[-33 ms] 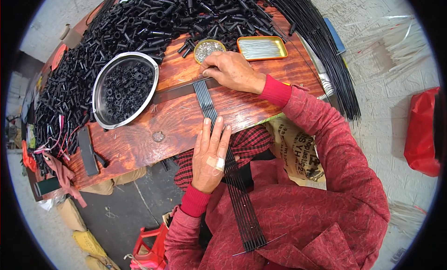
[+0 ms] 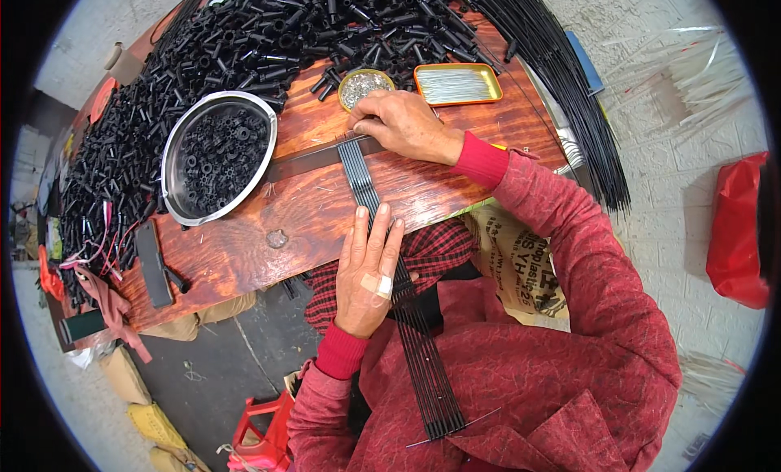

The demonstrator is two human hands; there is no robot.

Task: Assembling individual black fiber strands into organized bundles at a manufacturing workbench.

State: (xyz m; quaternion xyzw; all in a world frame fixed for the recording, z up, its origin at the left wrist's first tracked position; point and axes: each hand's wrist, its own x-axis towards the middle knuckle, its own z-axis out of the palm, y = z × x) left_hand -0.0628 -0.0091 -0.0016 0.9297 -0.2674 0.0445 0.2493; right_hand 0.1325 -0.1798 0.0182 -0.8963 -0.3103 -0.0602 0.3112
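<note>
1. Reddish wooden table [image 2: 325,204] is filling the upper middle of the frame, with a pale floor showing at the edges.
2. A person in a red shirt is sitting at the table's lower edge, their forearms coming in from the bottom and right of the frame.
3. A flat row of thin black rods [image 2: 399,293] is running from the middle of the table down over the person's lap to the lower centre of the frame.
4. A dark bar [image 2: 309,159] is lying across the table, crossing the rods' upper ends.
5. The right hand [image 2: 403,126] is resting palm down in the upper centre, its fingers curled together and pressing on the bar where the rods meet it.
6. The left hand [image 2: 370,269] is lying flat on the rods at the table's near edge, fingers straight and close together; a bandage is wrapping one finger.
7. A steel bowl [image 2: 181,200] of small black parts is sitting at the left of centre.
8. A heap of black tubes [image 2: 244,33] is covering the upper left of the table.
9. A small round tin [image 2: 364,86] and an orange tray [image 2: 457,84] of silvery pins are sitting just above the right hand.
10. A long bundle of black rods [image 2: 569,106] is curving down the table's upper right side.
</note>
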